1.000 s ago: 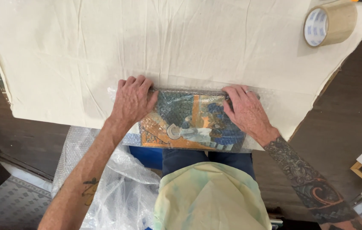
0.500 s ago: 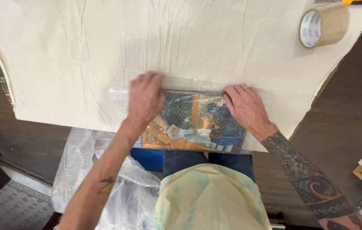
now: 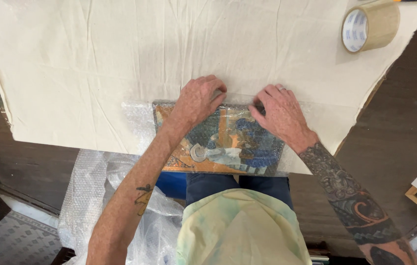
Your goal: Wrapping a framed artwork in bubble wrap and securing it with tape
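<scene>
Together, left hand (image 3: pixel 196 100) and right hand (image 3: pixel 279 113) press fingers-down, gripping nothing, on the bubble-wrapped painting's (image 3: pixel 218 140) far edge, atop a cream cloth (image 3: pixel 120 59) on the bench.

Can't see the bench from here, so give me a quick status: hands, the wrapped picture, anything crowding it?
Left hand and right hand flat on wrapped picture's far edge. Picture lies on cream cloth. Tape roll well apart.

A flat rectangular package (image 3: pixel 223 142), a blue-and-orange picture wrapped in clear bubble wrap, lies at the near edge of the cream cloth (image 3: pixel 120 59). The left hand (image 3: pixel 196 100) and right hand (image 3: pixel 282 115) press on its far edge. No labels, signs or screens are visible.
</scene>
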